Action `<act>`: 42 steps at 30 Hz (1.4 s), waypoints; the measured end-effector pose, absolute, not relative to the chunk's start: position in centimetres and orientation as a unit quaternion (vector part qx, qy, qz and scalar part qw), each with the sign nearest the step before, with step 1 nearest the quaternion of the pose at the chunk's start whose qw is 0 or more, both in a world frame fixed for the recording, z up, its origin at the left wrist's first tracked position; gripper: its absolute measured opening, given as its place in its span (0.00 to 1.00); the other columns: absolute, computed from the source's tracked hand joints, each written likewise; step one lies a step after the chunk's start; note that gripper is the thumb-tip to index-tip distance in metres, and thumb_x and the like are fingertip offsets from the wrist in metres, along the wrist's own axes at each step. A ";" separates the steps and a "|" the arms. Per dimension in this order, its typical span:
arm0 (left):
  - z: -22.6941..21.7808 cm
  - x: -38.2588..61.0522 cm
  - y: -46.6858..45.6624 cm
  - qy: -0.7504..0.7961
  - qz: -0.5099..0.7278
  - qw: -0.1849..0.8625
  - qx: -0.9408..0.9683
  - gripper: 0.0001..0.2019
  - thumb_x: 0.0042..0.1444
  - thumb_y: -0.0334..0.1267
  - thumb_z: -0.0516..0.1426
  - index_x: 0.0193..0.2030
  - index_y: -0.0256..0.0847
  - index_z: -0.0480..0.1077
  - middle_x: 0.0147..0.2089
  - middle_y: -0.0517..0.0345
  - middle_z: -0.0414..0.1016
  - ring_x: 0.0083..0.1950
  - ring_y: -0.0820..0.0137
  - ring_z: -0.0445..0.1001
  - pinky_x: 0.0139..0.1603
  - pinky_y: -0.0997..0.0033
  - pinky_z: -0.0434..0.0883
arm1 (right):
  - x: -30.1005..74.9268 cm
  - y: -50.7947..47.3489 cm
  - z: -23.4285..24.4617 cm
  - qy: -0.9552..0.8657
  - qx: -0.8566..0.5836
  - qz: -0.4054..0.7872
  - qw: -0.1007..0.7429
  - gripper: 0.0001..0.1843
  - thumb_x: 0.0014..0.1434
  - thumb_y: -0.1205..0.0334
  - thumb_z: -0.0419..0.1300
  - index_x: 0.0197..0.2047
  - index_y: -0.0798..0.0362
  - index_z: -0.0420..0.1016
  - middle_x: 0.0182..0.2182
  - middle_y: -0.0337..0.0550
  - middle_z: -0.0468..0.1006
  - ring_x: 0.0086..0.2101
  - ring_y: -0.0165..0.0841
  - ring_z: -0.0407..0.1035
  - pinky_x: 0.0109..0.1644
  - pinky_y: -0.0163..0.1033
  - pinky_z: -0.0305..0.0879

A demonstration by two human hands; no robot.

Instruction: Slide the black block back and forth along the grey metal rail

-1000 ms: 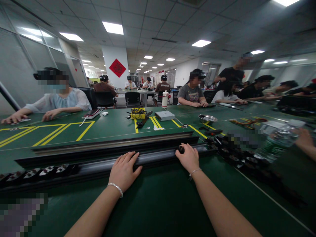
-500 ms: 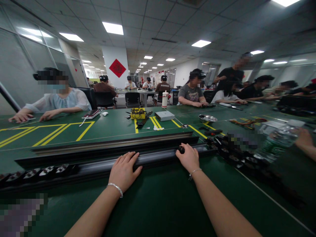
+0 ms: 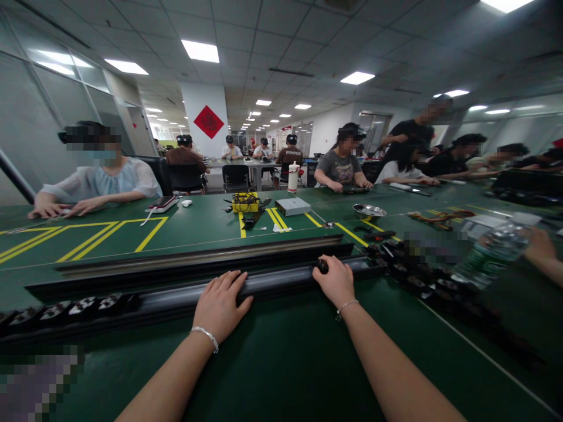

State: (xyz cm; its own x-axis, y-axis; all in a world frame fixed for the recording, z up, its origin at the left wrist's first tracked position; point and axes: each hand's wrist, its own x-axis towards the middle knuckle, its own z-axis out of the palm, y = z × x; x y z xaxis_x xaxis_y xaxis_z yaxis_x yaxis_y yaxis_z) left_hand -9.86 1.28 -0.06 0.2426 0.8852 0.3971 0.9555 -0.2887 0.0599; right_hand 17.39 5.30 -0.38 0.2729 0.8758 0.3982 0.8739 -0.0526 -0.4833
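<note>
A long black channel-shaped rail [image 3: 277, 282] lies across the green table in front of me. My left hand [image 3: 222, 305] rests on it with the fingers stretched out and the thumb apart. Farther right, my right hand [image 3: 336, 280] is closed around a small black part [image 3: 322, 266], at the rail's inner surface; its exact kind is hidden by the fingers. Several black pieces with metal pins [image 3: 83, 305] sit in a row in the rail's left end. Past the rail's right end lies a pile of similar black parts [image 3: 409, 272].
Behind the rail lie more long black strips [image 3: 202, 255]. Farther back are a yellow box with cables [image 3: 245, 202], a grey box [image 3: 294, 206], a metal bowl [image 3: 369, 211] and a white bottle [image 3: 293, 177]. On the right, another person's hand [image 3: 541, 249] is near a plastic bottle [image 3: 490, 258].
Both my hands stay in place on the rail. Across the table, the hands of the person on the left and of the person in grey have shifted slightly.
</note>
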 end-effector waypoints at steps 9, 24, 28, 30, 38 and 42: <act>-0.5 -9.9 1.5 -0.588 -0.184 0.106 -0.781 0.24 0.52 0.48 0.50 0.56 0.46 0.62 0.58 0.57 0.64 0.58 0.62 0.61 0.58 0.58 0.58 | 17.5 5.5 -0.6 -0.599 -0.731 -0.002 0.326 0.18 0.49 0.57 0.52 0.44 0.49 0.70 0.47 0.44 0.71 0.53 0.39 0.57 0.58 0.50 0.43; -0.3 -10.0 1.4 -0.588 -0.178 0.103 -0.782 0.24 0.53 0.49 0.49 0.56 0.45 0.61 0.59 0.56 0.64 0.59 0.62 0.60 0.59 0.58 0.58 | 17.4 5.6 -0.6 -0.599 -0.733 0.001 0.323 0.20 0.50 0.57 0.52 0.47 0.49 0.69 0.46 0.44 0.71 0.54 0.39 0.57 0.58 0.49 0.42; -0.4 -10.0 1.4 -0.587 -0.182 0.100 -0.782 0.24 0.53 0.48 0.50 0.56 0.45 0.61 0.58 0.56 0.64 0.59 0.62 0.61 0.59 0.58 0.57 | 17.4 5.5 -0.6 -0.596 -0.734 0.005 0.325 0.20 0.50 0.57 0.52 0.46 0.49 0.69 0.47 0.45 0.71 0.54 0.39 0.57 0.59 0.50 0.41; -0.3 -9.9 1.4 -0.586 -0.187 0.098 -0.783 0.24 0.52 0.48 0.50 0.56 0.45 0.62 0.58 0.56 0.65 0.58 0.62 0.61 0.59 0.58 0.58 | 17.4 5.5 -0.5 -0.595 -0.734 0.005 0.327 0.20 0.50 0.57 0.52 0.46 0.50 0.69 0.47 0.45 0.71 0.54 0.39 0.57 0.58 0.49 0.42; -0.4 -9.9 1.4 -0.585 -0.188 0.099 -0.783 0.24 0.52 0.48 0.50 0.56 0.45 0.62 0.58 0.55 0.64 0.58 0.62 0.61 0.58 0.58 0.58 | 17.4 5.5 -0.6 -0.595 -0.730 -0.005 0.336 0.19 0.50 0.58 0.51 0.45 0.50 0.70 0.46 0.45 0.72 0.53 0.38 0.58 0.58 0.49 0.43; -0.2 -9.9 1.3 -0.589 -0.183 0.097 -0.781 0.24 0.53 0.48 0.50 0.56 0.45 0.62 0.58 0.56 0.64 0.58 0.62 0.61 0.58 0.58 0.58 | 17.5 5.4 -0.5 -0.596 -0.731 -0.003 0.334 0.19 0.50 0.58 0.51 0.45 0.50 0.70 0.46 0.45 0.72 0.53 0.38 0.58 0.58 0.49 0.43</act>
State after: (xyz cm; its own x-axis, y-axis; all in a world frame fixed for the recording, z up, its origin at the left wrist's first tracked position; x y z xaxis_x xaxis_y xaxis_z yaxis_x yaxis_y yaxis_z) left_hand -9.91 1.34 -0.18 0.2401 0.8842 0.4007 0.9553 -0.2885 0.0642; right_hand 17.46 5.42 -0.52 0.2902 0.8686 0.4016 0.8723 -0.0676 -0.4843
